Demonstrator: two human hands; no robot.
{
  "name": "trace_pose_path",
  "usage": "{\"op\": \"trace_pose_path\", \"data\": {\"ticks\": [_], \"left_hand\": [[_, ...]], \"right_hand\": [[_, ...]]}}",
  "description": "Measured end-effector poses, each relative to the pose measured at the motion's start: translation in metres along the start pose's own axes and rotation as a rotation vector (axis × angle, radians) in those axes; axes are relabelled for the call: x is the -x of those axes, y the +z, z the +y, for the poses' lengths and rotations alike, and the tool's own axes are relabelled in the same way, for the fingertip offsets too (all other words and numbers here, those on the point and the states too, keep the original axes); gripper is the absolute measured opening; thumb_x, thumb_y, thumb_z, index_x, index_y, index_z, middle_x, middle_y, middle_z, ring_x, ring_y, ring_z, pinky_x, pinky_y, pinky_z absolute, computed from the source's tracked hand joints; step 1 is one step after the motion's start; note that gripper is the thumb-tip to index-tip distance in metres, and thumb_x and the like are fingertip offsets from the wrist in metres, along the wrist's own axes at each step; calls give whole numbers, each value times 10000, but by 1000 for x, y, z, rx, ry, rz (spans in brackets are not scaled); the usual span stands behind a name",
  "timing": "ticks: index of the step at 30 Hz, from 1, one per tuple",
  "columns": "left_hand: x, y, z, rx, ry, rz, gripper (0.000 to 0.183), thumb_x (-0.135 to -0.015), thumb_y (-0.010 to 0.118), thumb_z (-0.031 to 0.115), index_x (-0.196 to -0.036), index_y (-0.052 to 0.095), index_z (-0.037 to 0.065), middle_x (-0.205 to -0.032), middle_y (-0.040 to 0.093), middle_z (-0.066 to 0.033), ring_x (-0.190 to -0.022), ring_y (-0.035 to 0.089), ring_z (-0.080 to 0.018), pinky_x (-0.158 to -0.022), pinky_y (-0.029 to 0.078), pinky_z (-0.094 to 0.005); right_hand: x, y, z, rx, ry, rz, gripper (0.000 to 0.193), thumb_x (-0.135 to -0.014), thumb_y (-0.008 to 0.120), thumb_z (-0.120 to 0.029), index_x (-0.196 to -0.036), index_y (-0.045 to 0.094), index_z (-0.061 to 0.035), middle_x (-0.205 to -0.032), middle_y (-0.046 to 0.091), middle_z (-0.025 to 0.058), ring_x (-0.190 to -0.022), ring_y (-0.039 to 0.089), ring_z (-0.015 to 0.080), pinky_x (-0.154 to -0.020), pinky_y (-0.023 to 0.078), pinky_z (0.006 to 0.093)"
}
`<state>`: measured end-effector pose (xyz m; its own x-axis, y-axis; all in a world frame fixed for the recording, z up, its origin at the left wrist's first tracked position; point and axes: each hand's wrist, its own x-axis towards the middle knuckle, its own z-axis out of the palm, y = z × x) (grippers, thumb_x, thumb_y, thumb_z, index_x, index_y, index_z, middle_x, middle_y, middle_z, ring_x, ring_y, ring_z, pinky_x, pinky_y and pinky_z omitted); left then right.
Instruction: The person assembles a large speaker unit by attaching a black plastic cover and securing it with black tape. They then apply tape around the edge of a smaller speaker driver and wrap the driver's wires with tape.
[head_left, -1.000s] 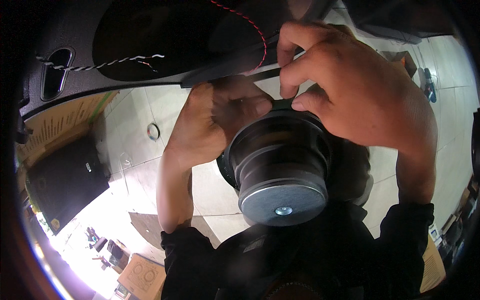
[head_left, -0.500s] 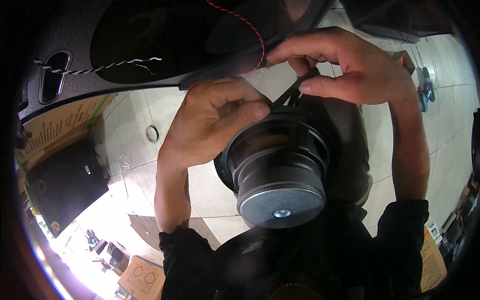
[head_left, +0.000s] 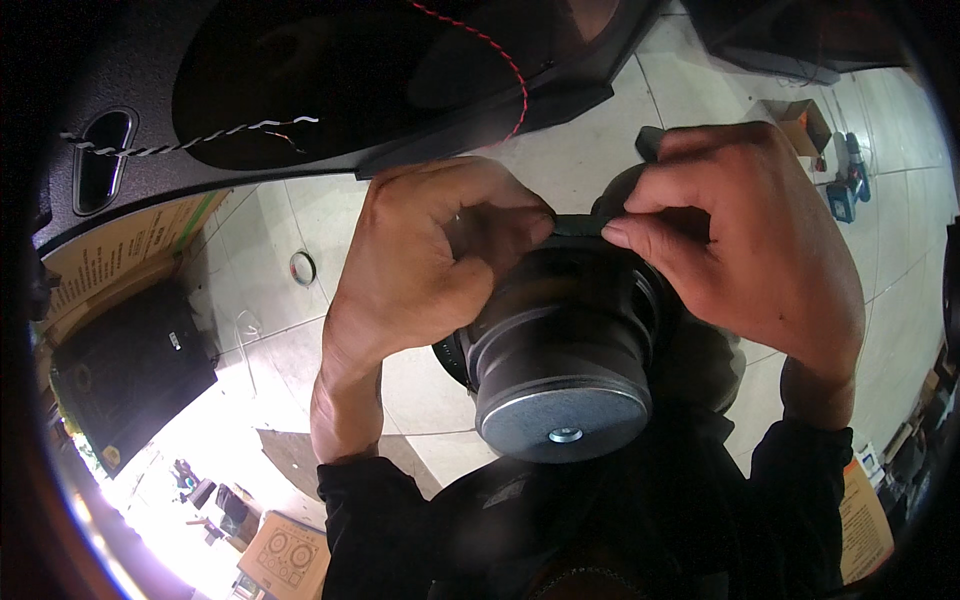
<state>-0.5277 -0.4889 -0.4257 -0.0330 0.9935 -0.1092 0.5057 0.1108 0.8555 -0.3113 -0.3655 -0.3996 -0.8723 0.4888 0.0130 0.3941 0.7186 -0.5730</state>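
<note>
A loudspeaker driver (head_left: 563, 400) with a round silver magnet back rests in front of my torso, its magnet toward me. Along the far edge of its frame runs a black strip (head_left: 577, 227), perhaps foam or tape. My left hand (head_left: 425, 265) pinches the strip between thumb and fingers at the left. Close beside it, my right hand (head_left: 745, 215) pinches the same strip at the right, and a dark end of the strip sticks out beyond its fingers. My hands hide parts of the driver's rim.
Ahead stands a black speaker cabinet (head_left: 150, 65) with a large dark opening, a red twisted wire (head_left: 518, 75) and a grey-black twisted wire (head_left: 200, 138). A tape roll (head_left: 303, 267) and a cordless drill (head_left: 850, 180) lie on the tiled floor. Cardboard boxes (head_left: 283, 555) sit around.
My right hand has come down and nearer to me, bringing the strip from a raised slant to lying along the driver's rim. My left hand has shifted slightly with it.
</note>
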Motion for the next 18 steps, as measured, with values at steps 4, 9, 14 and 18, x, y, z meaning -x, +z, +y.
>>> {"op": "trace_pose_path", "data": {"ticks": [4, 9, 14, 18], "left_hand": [[-1, 3, 3, 7, 17, 3, 158, -754, 654, -118, -866, 739, -46, -831, 747, -148, -750, 745, -213, -672, 575, -324], [-2, 5, 8, -46, -14, -17, 147, -748, 631, -105, -841, 728, -46, -820, 743, -143, -772, 754, -231, -687, 585, -323], [-6, 10, 10, -3, 39, 26, 80, -771, 697, -73, -834, 730, -36, -809, 737, -139, -758, 749, -234, -662, 574, -335], [-12, 17, 7, -24, 124, -23, 66, -792, 778, -26, -827, 723, -36, -776, 717, -154, -728, 741, -239, -630, 554, -348]], "right_hand": [[8, 3, -5, -58, 83, 16, 182, -869, 810, -145, -790, 739, 3, -709, 674, 125, -573, 646, 221, -569, 489, 336], [13, 4, -9, -58, 86, -22, 153, -868, 800, -113, -796, 734, 4, -714, 698, 132, -590, 680, 228, -562, 511, 344], [14, 6, -12, -19, 142, -56, 140, -859, 798, -107, -796, 729, -3, -700, 703, 141, -588, 683, 256, -608, 525, 363], [15, 4, -10, -16, 152, -78, 137, -860, 789, -103, -787, 721, -10, -694, 699, 141, -579, 670, 274, -638, 522, 374]]}}
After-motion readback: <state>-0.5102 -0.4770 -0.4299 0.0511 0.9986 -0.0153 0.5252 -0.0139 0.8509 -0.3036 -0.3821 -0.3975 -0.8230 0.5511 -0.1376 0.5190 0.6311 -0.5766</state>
